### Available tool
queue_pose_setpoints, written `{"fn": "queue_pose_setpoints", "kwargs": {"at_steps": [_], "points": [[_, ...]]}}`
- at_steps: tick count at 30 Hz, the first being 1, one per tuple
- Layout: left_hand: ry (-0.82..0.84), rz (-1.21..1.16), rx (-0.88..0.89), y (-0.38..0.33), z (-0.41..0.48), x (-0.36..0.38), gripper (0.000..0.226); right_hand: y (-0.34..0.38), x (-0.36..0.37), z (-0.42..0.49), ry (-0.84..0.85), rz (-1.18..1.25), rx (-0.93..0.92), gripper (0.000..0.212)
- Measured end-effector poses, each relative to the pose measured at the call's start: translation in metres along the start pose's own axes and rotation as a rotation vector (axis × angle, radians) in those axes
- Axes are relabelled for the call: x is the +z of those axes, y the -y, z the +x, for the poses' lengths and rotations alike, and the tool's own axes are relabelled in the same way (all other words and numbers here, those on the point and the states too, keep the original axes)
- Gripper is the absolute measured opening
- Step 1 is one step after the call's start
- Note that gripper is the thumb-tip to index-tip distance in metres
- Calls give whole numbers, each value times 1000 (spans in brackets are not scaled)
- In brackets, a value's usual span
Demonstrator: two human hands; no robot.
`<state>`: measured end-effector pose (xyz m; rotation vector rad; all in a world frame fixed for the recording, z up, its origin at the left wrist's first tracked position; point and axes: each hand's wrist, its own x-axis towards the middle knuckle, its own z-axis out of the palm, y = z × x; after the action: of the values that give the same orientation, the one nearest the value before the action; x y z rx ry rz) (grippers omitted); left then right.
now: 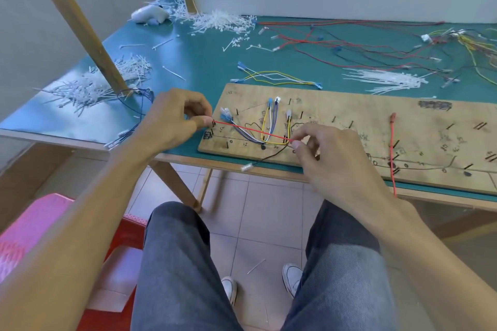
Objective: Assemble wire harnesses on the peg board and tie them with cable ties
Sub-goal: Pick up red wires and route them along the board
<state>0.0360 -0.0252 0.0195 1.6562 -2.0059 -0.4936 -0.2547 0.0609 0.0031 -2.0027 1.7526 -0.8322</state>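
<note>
- Left hand (pixel 177 115) and right hand (pixel 320 148) each pinch an end of the red wire (pixel 252 130), stretched over the peg board's (pixel 349 105) left end.
- Yellow, white and purple wires (pixel 269 126) already routed there.
- Judged early: no ties visibly fitted; cable ties (pixel 387 80) wait on the surface (pixel 204 62).

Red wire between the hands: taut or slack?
Taut: red wire runs straight between left hand and right hand, each pinching it.

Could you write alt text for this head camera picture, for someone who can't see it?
A left hand and a right hand pinch a red wire taut across the left end of a wooden peg board. Other coloured wires loop round its pegs; cable ties lie heaped on the green table.
</note>
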Motion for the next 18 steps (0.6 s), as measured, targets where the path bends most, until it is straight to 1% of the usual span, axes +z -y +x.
{"fn": "queue_pose_setpoints", "kwargs": {"at_steps": [2,5,7,12,18], "points": [[-17,22,15,0,-1,1,21,-5,3,-3,-40,29,-1,8],[-35,22,10,-1,-1,4,22,-8,4,-8,-26,31,9,7],[-34,-8,-10,-1,0,4,21,-9,4,-10,-21,38,9,7],[-61,-104,-84,0,-1,5,33,-9,5,-13,-21,75,2,8],[-60,-109,-131,-1,1,5,29,-10,6,-15,-3,113,21,8]]}}
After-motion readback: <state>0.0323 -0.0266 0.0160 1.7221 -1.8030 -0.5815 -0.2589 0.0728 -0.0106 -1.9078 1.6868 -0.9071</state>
